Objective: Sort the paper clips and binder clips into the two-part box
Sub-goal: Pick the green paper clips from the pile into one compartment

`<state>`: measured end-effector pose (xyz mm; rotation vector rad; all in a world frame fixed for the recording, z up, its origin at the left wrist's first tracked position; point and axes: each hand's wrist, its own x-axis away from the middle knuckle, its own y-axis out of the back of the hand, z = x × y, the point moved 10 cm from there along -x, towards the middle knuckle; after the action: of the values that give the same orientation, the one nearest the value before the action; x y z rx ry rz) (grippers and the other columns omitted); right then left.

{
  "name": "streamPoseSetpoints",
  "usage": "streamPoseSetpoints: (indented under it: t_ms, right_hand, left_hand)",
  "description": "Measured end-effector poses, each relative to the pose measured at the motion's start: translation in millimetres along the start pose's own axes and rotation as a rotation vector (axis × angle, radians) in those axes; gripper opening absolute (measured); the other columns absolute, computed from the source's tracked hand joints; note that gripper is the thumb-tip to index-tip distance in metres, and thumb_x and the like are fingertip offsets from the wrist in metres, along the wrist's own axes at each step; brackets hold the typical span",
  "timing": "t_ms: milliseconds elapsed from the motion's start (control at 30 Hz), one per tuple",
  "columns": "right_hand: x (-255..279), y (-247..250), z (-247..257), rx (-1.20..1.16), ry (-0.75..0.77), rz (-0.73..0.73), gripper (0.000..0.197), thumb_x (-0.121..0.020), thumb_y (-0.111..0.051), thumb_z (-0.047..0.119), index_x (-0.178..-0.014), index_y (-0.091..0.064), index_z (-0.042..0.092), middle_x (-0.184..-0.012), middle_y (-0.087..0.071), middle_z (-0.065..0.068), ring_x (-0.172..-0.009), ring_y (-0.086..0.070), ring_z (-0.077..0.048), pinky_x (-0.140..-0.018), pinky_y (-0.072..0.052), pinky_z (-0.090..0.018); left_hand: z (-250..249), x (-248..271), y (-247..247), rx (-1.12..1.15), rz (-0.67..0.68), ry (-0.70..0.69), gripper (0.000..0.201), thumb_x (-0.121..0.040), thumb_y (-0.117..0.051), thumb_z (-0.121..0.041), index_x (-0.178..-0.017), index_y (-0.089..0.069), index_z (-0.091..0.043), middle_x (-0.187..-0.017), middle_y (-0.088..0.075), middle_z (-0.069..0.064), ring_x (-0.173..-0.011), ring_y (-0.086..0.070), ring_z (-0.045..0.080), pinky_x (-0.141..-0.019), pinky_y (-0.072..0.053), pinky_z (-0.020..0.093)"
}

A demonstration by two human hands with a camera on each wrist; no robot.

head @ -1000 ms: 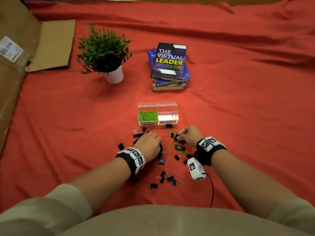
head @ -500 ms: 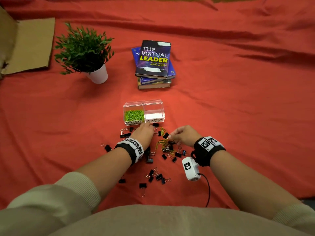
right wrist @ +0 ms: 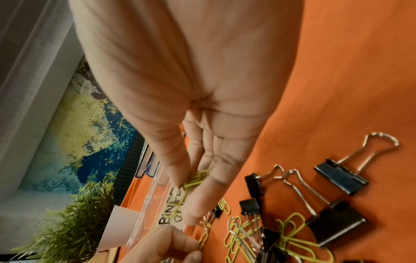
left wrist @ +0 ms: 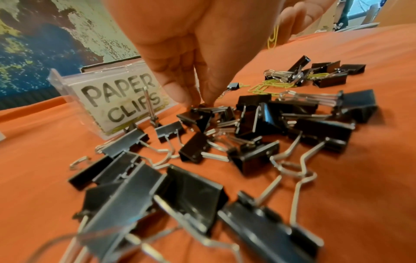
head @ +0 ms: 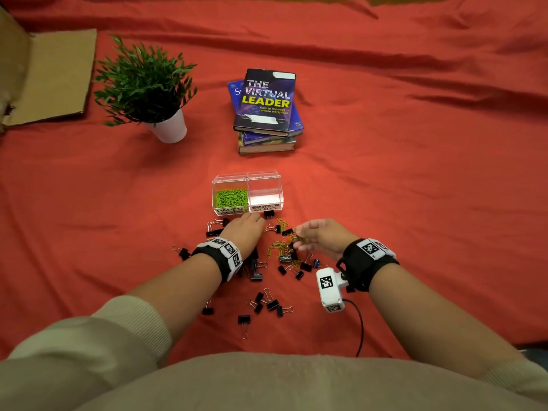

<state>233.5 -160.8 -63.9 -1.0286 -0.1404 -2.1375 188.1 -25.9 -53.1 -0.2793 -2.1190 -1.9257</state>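
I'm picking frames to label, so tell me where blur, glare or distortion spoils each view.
Head view: sharp, wide-angle bending at the edges; glare whitens the right half of the clear plastic two-part box. Left wrist view: nearest black metal binder clips smeared, the handwritten label crisp. Right wrist view: right hand fills the frame, its green paper clips soft.

Likely a home: red bedsheet (head: 415, 173), potted plant (head: 145, 90), stacked books (head: 267, 114).

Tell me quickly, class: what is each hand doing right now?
Left hand: fingertips pinch a black binder clip on the cloth.
Right hand: holds green paper clips between thumb and fingers.
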Motion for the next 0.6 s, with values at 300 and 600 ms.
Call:
streamPoseSetpoints:
  t_ms: [300, 600]
  right_hand:
    - [6.3, -3.2, -2.9, -0.021, -0.011, 0.041, 0.015, -0.09, -0.054, -0.003, -0.101, -0.062, 0.001, -0.079, -0.065, -0.014, -0.071, -0.065, -0.02, -0.066, -0.058, -0.024]
    - [14.0, -4.9, -5.0, -0.026, -0.034, 0.075, 0.015, -0.092, -0.05, -0.003, -0.101, -0.062, 0.001, -0.084, -0.065, -0.018, -0.073, -0.069, -0.02, -0.066, -0.059, -0.024]
  left_hand:
    - [1.6, -6.5, -7.7, 0.028, 0.014, 0.035, 0.032, -0.088, -0.044, 0.003, -0.118, -0.049, -0.006, -0.116, -0.049, 0.012, -0.11, -0.048, 0.03, -0.084, -0.045, 0.041]
    - [13.9, -17.3, -21.3, 0.193, 0.132, 0.195, 0.034, -0.087, -0.055, -0.018, -0.117, -0.049, -0.002, -0.124, -0.047, 0.015, -0.119, -0.045, 0.032, -0.097, -0.045, 0.045]
